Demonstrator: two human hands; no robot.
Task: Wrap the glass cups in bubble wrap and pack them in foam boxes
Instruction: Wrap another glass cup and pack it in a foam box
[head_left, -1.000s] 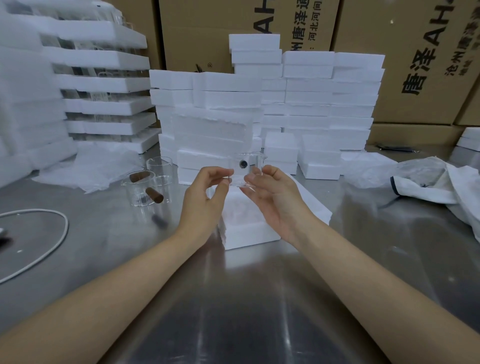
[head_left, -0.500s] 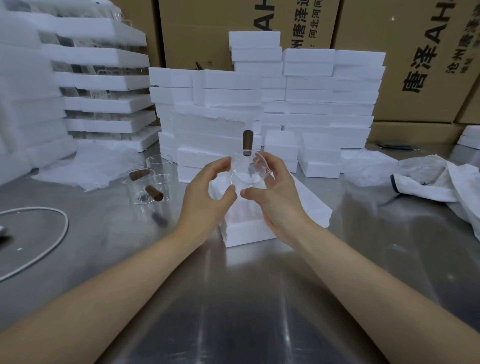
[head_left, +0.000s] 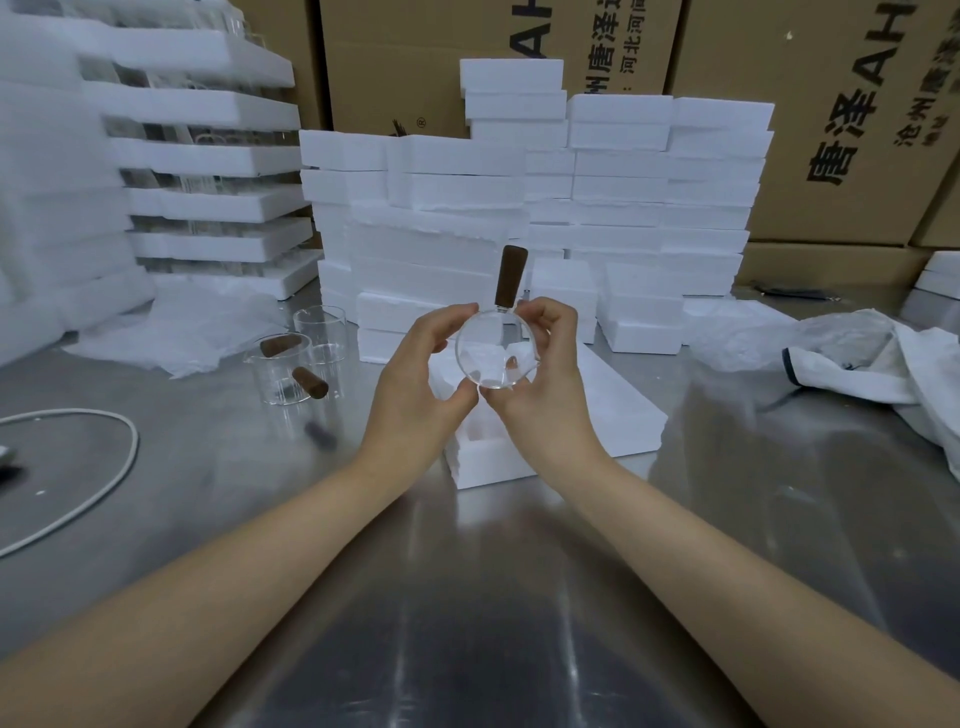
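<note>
Both hands hold one clear glass cup (head_left: 493, 348) tipped so its round mouth faces me, its brown wooden handle (head_left: 510, 277) pointing up. My left hand (head_left: 415, 384) grips the cup's left rim; my right hand (head_left: 540, 384) cradles its right side and bottom. Right below them an open white foam box (head_left: 483, 457) lies on the steel table. Left of it stand two more glass cups (head_left: 283, 369) with brown handles. A sheet of bubble wrap (head_left: 176, 332) lies at the back left.
Stacks of white foam boxes (head_left: 618, 208) form a wall behind the hands, with taller foam trays (head_left: 208, 156) at left and cardboard cartons (head_left: 831, 119) behind. A crumpled white bag (head_left: 883, 358) lies at right. A white cable (head_left: 93, 467) loops on the table at left.
The cup has been turned in both hands: its handle swung from pointing toward me to pointing up, and its mouth now faces me. The hands moved slightly closer together.
</note>
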